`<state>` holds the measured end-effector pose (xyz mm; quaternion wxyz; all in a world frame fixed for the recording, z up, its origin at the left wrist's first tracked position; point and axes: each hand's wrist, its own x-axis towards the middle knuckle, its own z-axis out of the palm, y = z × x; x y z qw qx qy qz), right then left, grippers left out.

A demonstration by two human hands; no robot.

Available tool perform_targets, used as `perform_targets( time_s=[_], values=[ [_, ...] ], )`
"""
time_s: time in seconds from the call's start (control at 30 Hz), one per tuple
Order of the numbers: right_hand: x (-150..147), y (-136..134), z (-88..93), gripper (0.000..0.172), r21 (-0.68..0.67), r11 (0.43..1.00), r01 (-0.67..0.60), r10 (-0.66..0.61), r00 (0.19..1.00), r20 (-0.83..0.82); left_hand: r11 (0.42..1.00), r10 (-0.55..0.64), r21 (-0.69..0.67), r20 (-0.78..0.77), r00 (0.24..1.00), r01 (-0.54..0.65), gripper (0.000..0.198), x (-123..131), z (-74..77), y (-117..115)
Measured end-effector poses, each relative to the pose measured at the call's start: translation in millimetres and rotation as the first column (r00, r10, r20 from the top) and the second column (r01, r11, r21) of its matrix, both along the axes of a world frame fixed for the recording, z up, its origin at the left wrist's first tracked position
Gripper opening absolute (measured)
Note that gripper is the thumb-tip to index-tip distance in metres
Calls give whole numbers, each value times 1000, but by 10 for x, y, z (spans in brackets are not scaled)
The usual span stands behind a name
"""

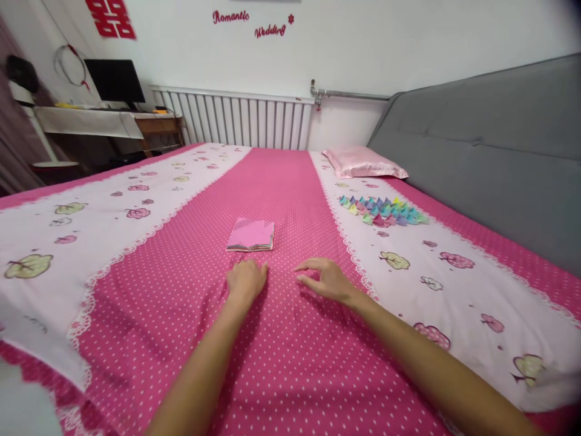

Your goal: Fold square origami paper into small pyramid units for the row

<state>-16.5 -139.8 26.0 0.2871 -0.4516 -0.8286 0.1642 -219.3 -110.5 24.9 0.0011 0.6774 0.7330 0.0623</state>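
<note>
Head view: stack of pink paper sheets (pixel 251 235) mid-bed (pixel 290 363), just beyond left hand (pixel 246 281) (fingers curled in, empty) and right hand (pixel 323 280) (fingers loosely spread, empty); likely light, floppy, crease-prone, so pinch a near corner.

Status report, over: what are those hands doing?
Left hand curled on bedspread; right hand open, empty. Pink paper stack just ahead, untouched. Nothing between.
</note>
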Motion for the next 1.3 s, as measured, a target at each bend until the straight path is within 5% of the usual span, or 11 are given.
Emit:
perform_targets(
  time_s=[0.13,0.33,0.53,0.77,1.1,1.3],
  values=[
    [-92,99,-344,30,30,991,133,-134,988,73,987,72,134,110,991,-86,46,-125,23,184],
    [-135,38,-509,31,89,982,164,-173,979,105,895,-196,440,240,951,74,40,-97,-55,550],
    [-148,53,-472,32,96,983,159,-170,978,123,909,-281,389,311,908,149,48,21,-221,834],
    [-160,52,-465,31,105,981,163,-176,976,130,946,-256,289,373,892,150,41,50,-311,870],
    [-156,52,-472,31,117,979,169,-184,974,130,927,-287,310,231,930,210,30,24,-270,834],
    [-155,48,-463,31,122,979,166,-182,974,132,940,-198,304,105,975,158,34,23,-279,809]
  ],
)
